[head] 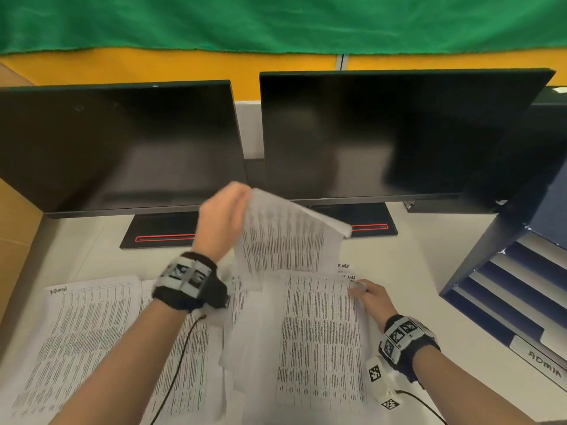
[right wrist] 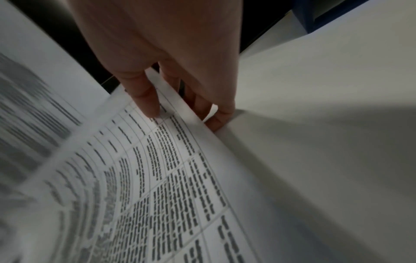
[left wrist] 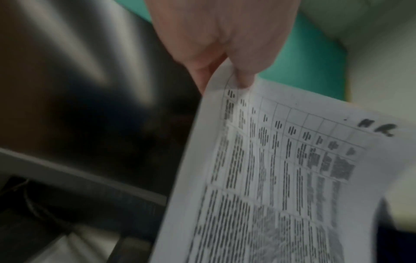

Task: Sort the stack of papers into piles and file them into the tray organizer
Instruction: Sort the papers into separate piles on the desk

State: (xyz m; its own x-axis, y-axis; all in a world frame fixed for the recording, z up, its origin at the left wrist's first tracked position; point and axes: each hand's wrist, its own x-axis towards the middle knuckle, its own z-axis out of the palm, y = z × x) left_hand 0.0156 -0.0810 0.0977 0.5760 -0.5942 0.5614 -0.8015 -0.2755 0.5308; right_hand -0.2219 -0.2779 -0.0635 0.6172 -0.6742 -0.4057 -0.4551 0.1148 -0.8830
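My left hand (head: 228, 210) (left wrist: 227, 58) pinches the top corner of a printed sheet (head: 285, 237) (left wrist: 281, 178) and holds it up, curled, in front of the monitors. Below it lies the main stack of printed papers (head: 319, 335) (right wrist: 162, 178). My right hand (head: 368, 294) (right wrist: 171, 99) holds the stack's top right corner, thumb on top and fingers under the edge. A second pile (head: 89, 338), with handwriting at its top left, lies flat on the left of the desk. The blue tray organizer (head: 518, 286) stands at the right, one shelf labelled "ADMIN".
Two dark monitors (head: 122, 145) (head: 399, 133) stand close behind the papers on black bases. A cardboard box side (head: 15, 234) borders the desk at the left. Black cables (head: 184, 342) run from both wrist bands across the papers and white desk (head: 414, 265).
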